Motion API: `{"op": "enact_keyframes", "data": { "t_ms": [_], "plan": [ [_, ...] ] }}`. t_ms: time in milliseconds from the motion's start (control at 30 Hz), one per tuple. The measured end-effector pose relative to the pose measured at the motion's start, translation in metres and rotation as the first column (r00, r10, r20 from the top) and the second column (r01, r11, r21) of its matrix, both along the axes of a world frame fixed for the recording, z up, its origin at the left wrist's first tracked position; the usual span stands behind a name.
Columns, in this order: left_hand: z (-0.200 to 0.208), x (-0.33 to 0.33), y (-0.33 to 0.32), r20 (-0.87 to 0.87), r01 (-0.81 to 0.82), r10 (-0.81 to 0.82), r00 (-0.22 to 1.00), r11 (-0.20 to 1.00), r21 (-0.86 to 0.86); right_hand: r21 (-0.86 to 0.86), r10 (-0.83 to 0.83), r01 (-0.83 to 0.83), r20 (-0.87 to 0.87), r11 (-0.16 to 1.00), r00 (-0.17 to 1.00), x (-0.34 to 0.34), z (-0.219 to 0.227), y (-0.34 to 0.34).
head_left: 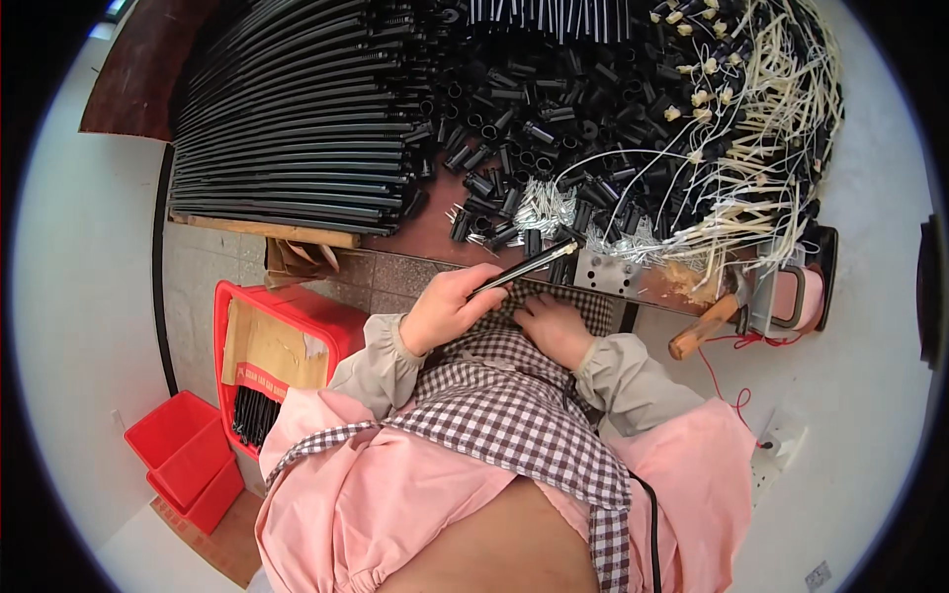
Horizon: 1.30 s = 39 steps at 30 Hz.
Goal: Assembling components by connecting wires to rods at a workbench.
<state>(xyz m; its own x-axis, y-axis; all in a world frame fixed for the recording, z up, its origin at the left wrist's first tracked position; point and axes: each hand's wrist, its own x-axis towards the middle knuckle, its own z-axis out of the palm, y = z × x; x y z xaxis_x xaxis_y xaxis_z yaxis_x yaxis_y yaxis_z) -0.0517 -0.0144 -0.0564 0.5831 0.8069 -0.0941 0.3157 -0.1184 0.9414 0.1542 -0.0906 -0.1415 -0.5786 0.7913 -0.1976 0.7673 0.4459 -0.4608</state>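
My left hand (453, 308) is closed round a slim black rod (524, 265), which slants up to the right over the table's front edge. A thin pale strip runs along the rod to a small cream tip at its far end. Lower and to the right, my right hand (556, 328) rests against the checked apron (494, 395), fingers apart and slightly bent, with nothing visible in them. Beyond the rod's tip lie a heap of small silver pins (546, 210) and many short black tubes (539, 133). A metal block with holes (607, 274) sits at the table edge.
Long black rods (297, 148) are stacked at the back left. White wires with cream connectors (761, 178) pile up at the right. A wooden-handled hammer (704, 328) juts over the front edge. Red bins (341, 326) stand on the floor at left; a red cord (727, 395) hangs at right.
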Motion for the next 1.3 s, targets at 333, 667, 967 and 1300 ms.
{"op": "enact_keyframes", "data": {
  "t_ms": [333,667,967,1300],
  "plan": [
    [0.022,-0.001,-0.003,-0.026,0.105,-0.103,0.994,0.988,0.111,-0.218,-0.084,-0.011,-0.423,0.976,0.902,0.011,0.015,0.02],
    [0.079,0.045,-0.005,0.127,-0.082,0.067,0.99,0.99,0.116,-0.674,-0.682,0.22,-0.73,0.705,-0.048,-0.003,0.139,0.001],
    [0.085,0.038,-0.005,-0.206,0.163,-0.096,0.974,0.925,0.342,-0.764,-0.746,0.13,-0.646,0.632,-0.165,0.07,0.172,0.023],
    [0.072,0.025,-0.022,-0.404,0.453,-0.384,0.83,0.887,0.088,-0.256,-0.704,0.717,-0.56,0.648,0.436,0.047,0.183,0.008]
  ]
}}
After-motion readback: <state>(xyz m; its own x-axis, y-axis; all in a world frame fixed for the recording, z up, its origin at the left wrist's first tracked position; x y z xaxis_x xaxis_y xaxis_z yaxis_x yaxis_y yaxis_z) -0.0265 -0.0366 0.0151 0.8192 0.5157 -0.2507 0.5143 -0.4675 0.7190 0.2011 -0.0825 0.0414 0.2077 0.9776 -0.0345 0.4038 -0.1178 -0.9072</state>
